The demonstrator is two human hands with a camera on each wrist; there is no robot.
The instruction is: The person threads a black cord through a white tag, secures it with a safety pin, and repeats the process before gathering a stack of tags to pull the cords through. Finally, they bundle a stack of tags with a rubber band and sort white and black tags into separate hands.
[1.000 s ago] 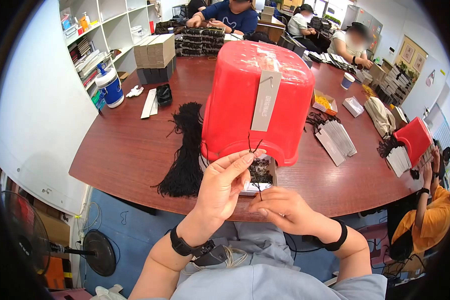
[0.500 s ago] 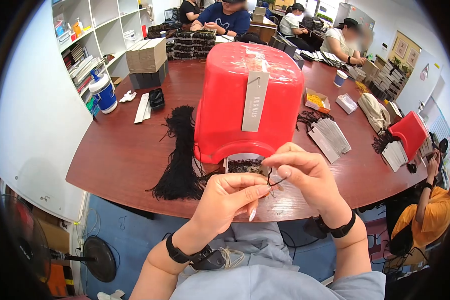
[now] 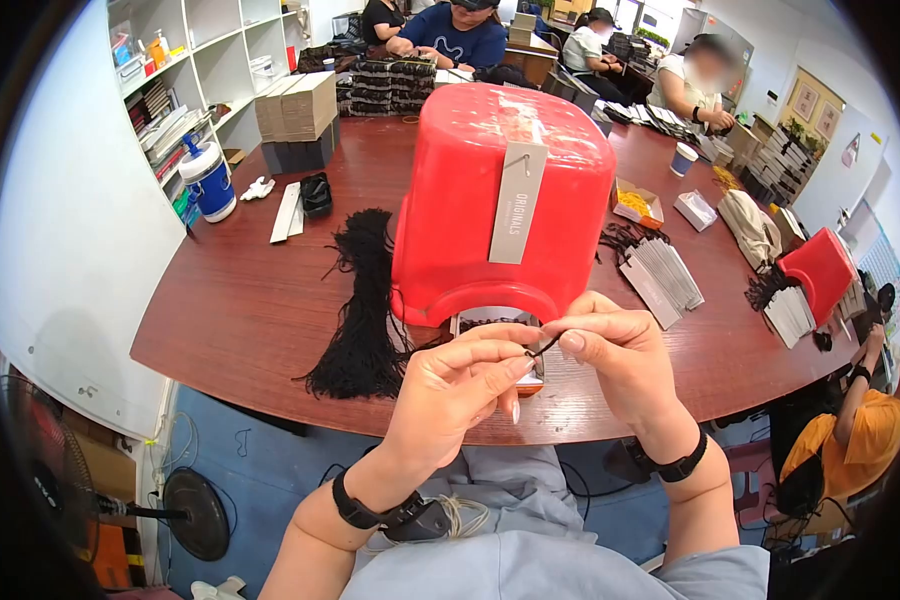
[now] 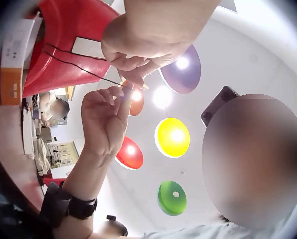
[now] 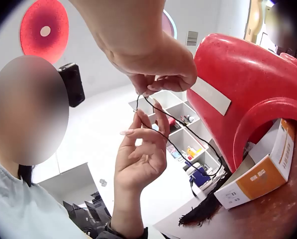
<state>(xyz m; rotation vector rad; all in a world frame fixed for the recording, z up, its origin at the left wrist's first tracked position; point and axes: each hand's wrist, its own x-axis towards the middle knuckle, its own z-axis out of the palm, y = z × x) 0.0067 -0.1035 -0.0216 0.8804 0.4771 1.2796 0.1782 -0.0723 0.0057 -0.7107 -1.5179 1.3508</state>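
Observation:
In the head view, my left hand (image 3: 460, 385) and right hand (image 3: 625, 350) meet in front of an upturned red plastic tub (image 3: 450, 240). A short stretch of thin black cord (image 3: 547, 347) spans the two sets of fingertips, pinched at each side. The right wrist view shows the cord (image 5: 188, 129) hanging as a long loop, its ends at the fingers. Below the hands, partly covered by them, an open orange-and-white box (image 5: 263, 174) stands at the tub's arched opening. A grey ORIGINALS tag (image 3: 518, 205) is fastened to the tub.
A bundle of black cords (image 3: 365, 300) lies left of the tub. Grey tags (image 3: 660, 280) with black cords are fanned out on the right, near a box of yellow pieces (image 3: 635, 205). Stacked cards (image 3: 295, 105) and a blue-white jug (image 3: 208, 185) stand farther left. Other people sit around.
My right hand has risen from below the left hand to its right side and now pinches the cord there. The left hand has moved slightly lower. The cord is now drawn between both hands.

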